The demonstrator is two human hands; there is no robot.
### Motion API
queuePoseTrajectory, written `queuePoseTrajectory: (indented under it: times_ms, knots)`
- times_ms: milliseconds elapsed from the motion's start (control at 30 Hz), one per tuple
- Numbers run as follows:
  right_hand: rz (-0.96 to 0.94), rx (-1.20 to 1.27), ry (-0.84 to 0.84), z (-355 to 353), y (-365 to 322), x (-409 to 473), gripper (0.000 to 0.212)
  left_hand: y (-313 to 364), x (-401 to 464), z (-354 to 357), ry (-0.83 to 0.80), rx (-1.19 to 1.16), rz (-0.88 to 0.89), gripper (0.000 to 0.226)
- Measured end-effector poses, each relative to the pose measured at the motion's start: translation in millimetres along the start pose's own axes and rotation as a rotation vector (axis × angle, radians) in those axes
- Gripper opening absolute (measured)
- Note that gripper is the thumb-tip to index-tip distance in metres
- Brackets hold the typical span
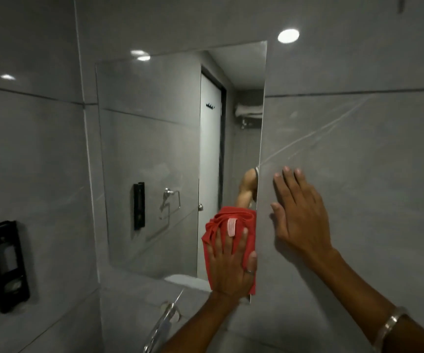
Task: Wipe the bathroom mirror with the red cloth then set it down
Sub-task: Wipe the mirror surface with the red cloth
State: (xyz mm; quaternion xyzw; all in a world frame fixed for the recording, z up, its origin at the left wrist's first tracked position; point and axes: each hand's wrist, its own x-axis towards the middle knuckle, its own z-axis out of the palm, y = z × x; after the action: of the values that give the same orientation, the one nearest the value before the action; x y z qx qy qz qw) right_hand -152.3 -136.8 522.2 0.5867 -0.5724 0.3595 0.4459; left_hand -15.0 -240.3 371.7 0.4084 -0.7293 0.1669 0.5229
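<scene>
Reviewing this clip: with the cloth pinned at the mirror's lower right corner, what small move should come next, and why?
Probably sweep the left hand and red cloth leftward along the bottom of the mirror. The cloth sits flat at the lower right corner, the glass to its left lies uncovered, and the right hand braces flat on the wall tile.

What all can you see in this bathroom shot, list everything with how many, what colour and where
mirror: one, frameless, on the grey tiled wall, centre
red cloth: one, red with a pale tag, pressed flat on the mirror's lower right corner
dispenser: one, black, on the left wall, low
tap: one, chrome, below the mirror, partly cut off
wall tiles: grey, glossy, all around
bracelet: one, silver, on the right wrist
ring: one, silver, on a left-hand finger
left hand: flat on the cloth
right hand: open, palm flat on the wall beside the mirror
</scene>
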Motion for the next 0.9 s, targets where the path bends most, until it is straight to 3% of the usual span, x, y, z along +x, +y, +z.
queuePoseTrajectory:
  times_ms: [167, 300, 400, 567, 733, 900]
  knots:
    - [0.107, 0.122, 0.057, -12.5, 9.6, 21.7, 0.066, 19.3, 162.7, -61.1, 0.120, -0.045, 0.148, 0.073]
    - [0.182, 0.258, 0.057, -10.9, 14.4, 31.6, 0.068, 37.6, 294.9, -118.9, 0.182, -0.065, 0.126, 0.081]
    - [0.141, 0.314, 0.078, -8.5, 14.1, 28.2, 0.069, 40.7, 340.7, -140.0, 0.199, -0.040, 0.110, 0.076]
    - [0.216, 0.492, 0.060, -4.8, 0.6, 4.8, 0.073, 41.3, 321.4, -130.4, 0.190, -0.065, 0.145, 0.064]
    - [0.357, 0.643, 0.014, -7.8, -22.8, -37.2, 0.070, 34.3, 234.0, -109.7, 0.079, -0.252, 0.256, 0.067]
    - [0.530, 0.739, 0.042, -6.4, -35.3, -98.7, 0.061, 4.4, 79.3, -76.3, -0.222, -0.267, 0.402, 0.070]
